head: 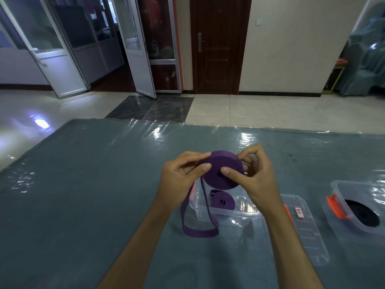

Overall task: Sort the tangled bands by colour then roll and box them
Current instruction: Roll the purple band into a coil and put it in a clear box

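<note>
Both hands are meeting above the near middle of the table, each gripping the same thick purple roll of woven band (224,172): the left hand (183,178) is pinching the roll's left edge between thumb and curled fingers, and the right hand (255,174) is pressing its thumb on the flat face of the roll near the centre hole while its fingers are curling round the far right rim. A loose tail of the purple band (200,231) is hanging from the roll between the hands and trailing down to the table, where it is lying in a loop just in front of a clear rectangular plastic box (226,212). That box is sitting directly below the hands, and a smaller finished purple roll (223,202) is lying flat inside it. Just right of the box, under the right forearm, a clear plastic lid with a small red-edged label (302,226) is lying flat on the table. Further right, a second clear plastic box with an orange clip (358,207) is holding a black roll of band (362,213). All of this is resting on a grey-blue table covered with shiny clear plastic sheet (83,184). Beyond the table, a pale tiled floor (250,109) is stretching to a dark brown wooden door (218,44) and white-framed glass doors (62,49).
</note>
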Demonstrator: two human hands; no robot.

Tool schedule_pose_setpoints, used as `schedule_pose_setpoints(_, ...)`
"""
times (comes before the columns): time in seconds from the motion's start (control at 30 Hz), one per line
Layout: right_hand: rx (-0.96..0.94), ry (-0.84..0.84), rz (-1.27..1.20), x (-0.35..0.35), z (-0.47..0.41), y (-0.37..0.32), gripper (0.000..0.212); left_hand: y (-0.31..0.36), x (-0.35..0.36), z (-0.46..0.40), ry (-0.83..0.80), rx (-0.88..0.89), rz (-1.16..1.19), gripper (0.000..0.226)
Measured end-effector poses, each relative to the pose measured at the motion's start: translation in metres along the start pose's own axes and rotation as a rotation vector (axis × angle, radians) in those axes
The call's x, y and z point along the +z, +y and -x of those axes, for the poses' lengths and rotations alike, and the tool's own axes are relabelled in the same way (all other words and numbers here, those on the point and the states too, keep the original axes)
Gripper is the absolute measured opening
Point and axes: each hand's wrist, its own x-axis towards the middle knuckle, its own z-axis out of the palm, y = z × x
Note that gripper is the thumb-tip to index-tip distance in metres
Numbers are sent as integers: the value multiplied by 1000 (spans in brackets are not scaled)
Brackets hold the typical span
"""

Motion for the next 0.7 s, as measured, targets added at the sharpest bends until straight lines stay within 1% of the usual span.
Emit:
schedule_pose_setpoints(0.1,4,0,4,1,2,1,42,1,3,2,121,-27,-29,29)
schedule_pose_setpoints(0.13,-9,20,-14,3,3,-1,42,0,4,3,118,-19,-6,30)
schedule_pose_setpoints(0.23,-57,80,-29,7,6,-2,43,1,4,4,5,-18,92,35)
schedule_pose_setpoints(0.3,-70,87,-29,7,7,-1,38,3,1,3,-29,-40,88,33)
schedule_pose_setpoints(0.37,-15,37,-70,6,10,1,36,5,-1,3,17,-59,50,30)
schedule_pose_setpoints(0.43,66,-10,-120,6,14,1,39,7,0,5,109,-60,16,25)
schedule_pose_setpoints(0.5,81,-3,-139,6,17,0,44,6,4,11,151,-45,42,22)
schedule_pose_setpoints(0.57,37,52,-102,8,21,-2,46,3,6,17,107,-27,73,21)
schedule_pose_setpoints(0.63,-13,111,-67,11,24,0,40,2,4,20,42,-8,52,26)
schedule_pose_setpoints(0.7,-10,109,-70,12,28,1,35,4,1,21,27,-6,38,31)
